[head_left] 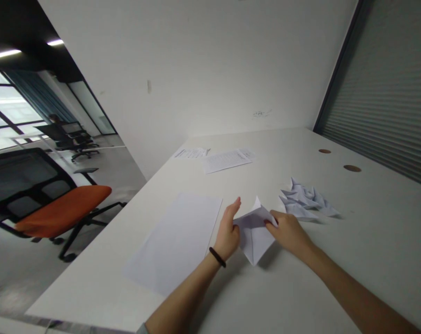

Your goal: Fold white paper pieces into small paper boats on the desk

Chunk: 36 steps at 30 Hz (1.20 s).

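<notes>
Between my two hands is a partly folded sheet of white paper (255,239), creased down its middle, with one corner pointing up and another pointing down toward me. My left hand (228,229), with a dark band at the wrist, holds the paper's left edge, its fingers stretched upward along the far side. On the right edge, my right hand (283,228) pinches the paper between thumb and fingers. A pile of folded white paper pieces (304,200) lies just beyond my right hand. Left of my left hand, flat white sheets (182,236) rest on the table.
The white table (370,260) meets a white wall at the back. Two printed sheets (228,161) (191,153) lie far off. Two round holes (352,168) (324,151) pierce the tabletop at right. An orange office chair (64,208) stands left; a person (53,119) sits in the distance.
</notes>
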Motion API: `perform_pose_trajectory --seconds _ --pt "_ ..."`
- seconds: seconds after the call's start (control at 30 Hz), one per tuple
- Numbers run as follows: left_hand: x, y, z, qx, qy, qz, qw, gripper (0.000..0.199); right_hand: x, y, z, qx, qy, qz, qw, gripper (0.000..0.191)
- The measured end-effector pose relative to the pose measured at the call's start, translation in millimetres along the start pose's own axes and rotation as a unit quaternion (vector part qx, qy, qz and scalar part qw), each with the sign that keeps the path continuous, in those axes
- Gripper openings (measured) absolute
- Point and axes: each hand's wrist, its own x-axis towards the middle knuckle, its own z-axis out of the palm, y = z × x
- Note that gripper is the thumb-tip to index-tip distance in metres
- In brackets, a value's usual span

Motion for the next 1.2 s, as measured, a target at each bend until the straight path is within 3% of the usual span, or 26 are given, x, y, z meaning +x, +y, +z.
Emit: perform_pose_trajectory --seconds 0.13,0.23,0.3,0.37,0.43,0.47,0.57,0.63,0.73,0.93,1.03,1.2 --pt "1.1 -9.4 1.4 0.056 -0.032 -0.016 0.998 0.073 -7.2 10.6 19.5 0.05 0.005 -0.049 0.998 0.012" --pt "-0.2 -8.8 7.0 0.069 -0.042 0.015 0.997 0.076 -15.0 15.4 28.2 0.036 0.125 -0.105 0.986 0.007" --pt "-2.1 -6.3 11.1 0.063 -0.052 0.028 0.996 0.079 -22.7 15.0 28.0 0.012 0.215 -0.176 0.96 0.005" --pt "-4.2 -4.2 14.5 0.056 -0.05 0.033 0.997 0.08 -30.9 9.9 24.0 0.002 0.254 -0.269 0.929 0.013" --pt "-5.8 -4.0 16.9 0.047 -0.042 0.035 0.997 0.08 -36.7 0.5 19.3 0.003 0.23 -0.34 0.912 0.018" --pt "-6.4 -4.8 17.9 0.04 -0.037 0.037 0.998 0.079 -37.7 -5.0 18.1 0.002 0.196 -0.35 0.916 0.019" --pt "-7.7 -8.5 19.8 0.015 -0.032 0.026 0.999 0.074 -32.8 -18.9 22.5 -0.048 0.075 -0.262 0.961 0.02" --pt "-8.4 -10.5 20.4 0.001 -0.037 0.007 0.999 0.071 -25.9 -22.9 31.0 -0.096 0.025 -0.219 0.971 0.023" --pt "-9.0 -12.2 19.3 -0.014 -0.06 -0.008 0.998 0.073 -18.7 -22.8 43.2 -0.112 -0.037 -0.21 0.971 0.03" --pt "-4.8 -13.5 9.0 0.032 -0.12 0.015 0.992 0.078 -25.4 -21.7 46.5 -0.072 -0.039 -0.179 0.98 0.036" --pt "-3.1 -12.3 1.0 0.095 -0.174 0.043 0.979 0.082 -31.6 -19.0 42.4 -0.045 -0.078 -0.172 0.981 0.033" --pt "-2.6 -10.8 -13.5 0.166 -0.247 0.077 0.952 0.079 -44.2 -0.8 26.4 0.047 -0.117 -0.236 0.964 0.028"
